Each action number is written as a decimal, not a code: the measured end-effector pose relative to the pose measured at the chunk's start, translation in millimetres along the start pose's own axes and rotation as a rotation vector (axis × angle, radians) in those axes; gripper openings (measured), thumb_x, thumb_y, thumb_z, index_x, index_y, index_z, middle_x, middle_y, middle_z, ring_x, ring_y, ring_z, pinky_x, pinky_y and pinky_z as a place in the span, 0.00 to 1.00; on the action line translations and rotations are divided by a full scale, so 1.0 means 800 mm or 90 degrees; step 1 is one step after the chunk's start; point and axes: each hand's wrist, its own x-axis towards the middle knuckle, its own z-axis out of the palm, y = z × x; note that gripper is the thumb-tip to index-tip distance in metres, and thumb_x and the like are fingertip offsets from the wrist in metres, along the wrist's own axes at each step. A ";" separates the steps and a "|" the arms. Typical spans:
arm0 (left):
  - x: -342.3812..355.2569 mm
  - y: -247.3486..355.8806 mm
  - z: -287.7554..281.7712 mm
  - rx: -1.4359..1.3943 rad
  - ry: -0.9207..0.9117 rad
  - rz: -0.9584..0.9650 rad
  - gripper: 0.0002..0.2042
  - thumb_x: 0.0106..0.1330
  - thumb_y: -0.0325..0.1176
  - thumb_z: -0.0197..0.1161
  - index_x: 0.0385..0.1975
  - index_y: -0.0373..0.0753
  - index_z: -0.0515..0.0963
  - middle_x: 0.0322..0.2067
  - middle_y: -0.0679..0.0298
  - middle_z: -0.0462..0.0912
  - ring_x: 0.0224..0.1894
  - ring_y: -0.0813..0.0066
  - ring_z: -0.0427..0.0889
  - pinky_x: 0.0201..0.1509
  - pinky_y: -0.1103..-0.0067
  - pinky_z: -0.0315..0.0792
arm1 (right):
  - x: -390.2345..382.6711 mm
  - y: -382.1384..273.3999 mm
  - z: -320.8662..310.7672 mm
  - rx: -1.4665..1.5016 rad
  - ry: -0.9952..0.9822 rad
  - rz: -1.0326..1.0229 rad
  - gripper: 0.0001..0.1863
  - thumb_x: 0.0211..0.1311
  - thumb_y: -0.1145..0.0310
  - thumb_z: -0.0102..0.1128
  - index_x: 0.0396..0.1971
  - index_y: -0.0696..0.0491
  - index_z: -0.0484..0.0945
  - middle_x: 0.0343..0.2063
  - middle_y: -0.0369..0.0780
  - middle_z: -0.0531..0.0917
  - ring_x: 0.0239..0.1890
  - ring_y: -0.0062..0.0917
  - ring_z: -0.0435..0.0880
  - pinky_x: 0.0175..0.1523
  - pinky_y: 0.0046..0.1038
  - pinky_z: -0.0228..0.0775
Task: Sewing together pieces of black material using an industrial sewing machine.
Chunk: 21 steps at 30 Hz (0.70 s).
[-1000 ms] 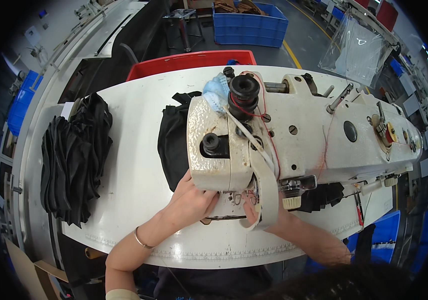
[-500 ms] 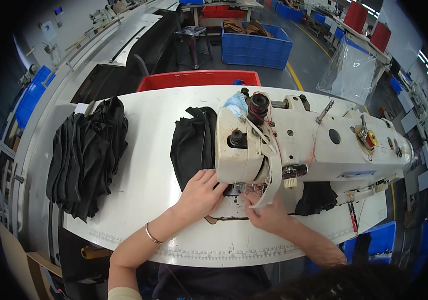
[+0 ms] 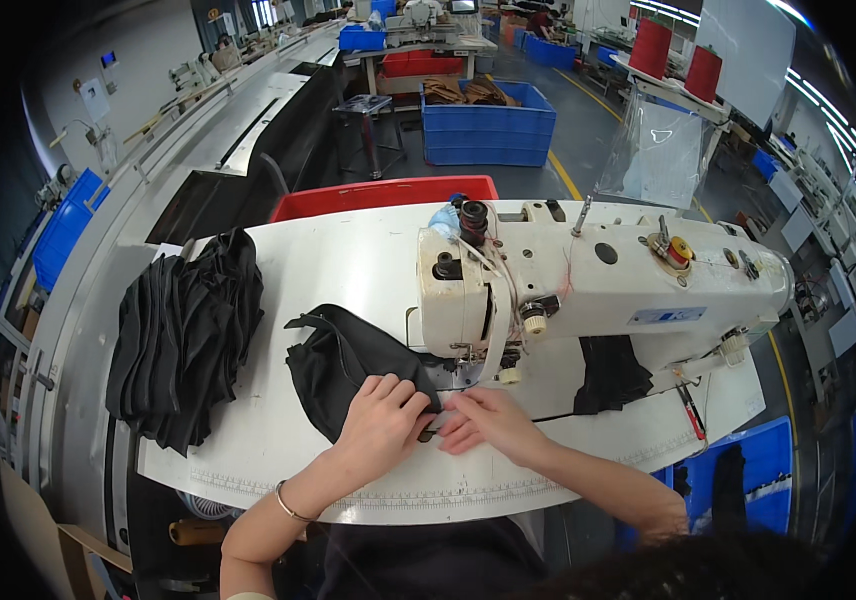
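Note:
A black fabric piece point(image 3: 333, 365) lies bunched on the white table, left of the sewing machine's point(image 3: 588, 285) needle end. My left hand point(image 3: 380, 425) has its fingers curled over the near right edge of this piece. Close beside it, just in front of the presser foot point(image 3: 465, 362), my right hand point(image 3: 493, 425) brings thumb and forefinger together near the left fingertips. Its other fingers are loosely bent and slightly blurred; whatever lies in that pinch is too small to make out.
A thick stack of black fabric pieces point(image 3: 188, 340) fills the table's left side. Another dark piece point(image 3: 610, 375) rests under the machine arm. Red-handled snippers point(image 3: 692, 412) are at the right edge. Behind the table is a red bin point(image 3: 388, 192); a blue bin point(image 3: 748, 475) sits lower right.
Both hands have come back from the needle area toward the table's front edge. The black fabric piece has slid out leftward and nearer, now turned at a slant. The head view has shifted.

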 end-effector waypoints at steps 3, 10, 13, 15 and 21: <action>0.007 -0.006 0.011 -0.011 0.007 -0.046 0.06 0.51 0.29 0.63 0.28 0.38 0.75 0.26 0.63 0.72 0.33 0.66 0.71 0.39 0.75 0.63 | -0.014 0.003 -0.014 -0.118 0.033 -0.020 0.14 0.68 0.66 0.45 0.40 0.63 0.71 0.31 0.44 0.79 0.24 0.23 0.80 0.31 0.22 0.76; -0.013 -0.060 -0.023 -0.014 -0.094 -0.055 0.12 0.45 0.21 0.56 0.31 0.38 0.76 0.27 0.62 0.72 0.34 0.64 0.70 0.40 0.73 0.63 | -0.016 0.023 -0.025 -0.834 0.114 -0.648 0.17 0.54 0.75 0.55 0.46 0.61 0.73 0.36 0.40 0.76 0.34 0.25 0.78 0.37 0.24 0.73; -0.040 -0.027 -0.054 -0.150 -0.159 -0.050 0.08 0.45 0.21 0.56 0.27 0.38 0.76 0.24 0.63 0.70 0.32 0.65 0.68 0.38 0.74 0.60 | -0.007 0.002 -0.005 -0.949 0.055 -0.830 0.22 0.48 0.74 0.55 0.47 0.59 0.72 0.44 0.43 0.72 0.38 0.29 0.76 0.44 0.27 0.71; -0.053 -0.016 -0.059 -0.175 -0.164 -0.041 0.09 0.44 0.22 0.56 0.27 0.38 0.76 0.23 0.64 0.69 0.30 0.67 0.67 0.37 0.74 0.59 | 0.013 -0.001 0.004 -1.022 0.038 -0.844 0.21 0.46 0.73 0.55 0.45 0.59 0.73 0.42 0.43 0.73 0.38 0.28 0.76 0.44 0.26 0.70; -0.052 -0.004 -0.065 -0.312 -0.186 -0.108 0.06 0.52 0.24 0.58 0.30 0.37 0.78 0.29 0.62 0.76 0.34 0.68 0.73 0.40 0.75 0.64 | 0.037 0.014 0.025 -1.056 -0.027 -0.921 0.16 0.40 0.72 0.56 0.32 0.63 0.77 0.35 0.43 0.77 0.37 0.28 0.75 0.43 0.24 0.69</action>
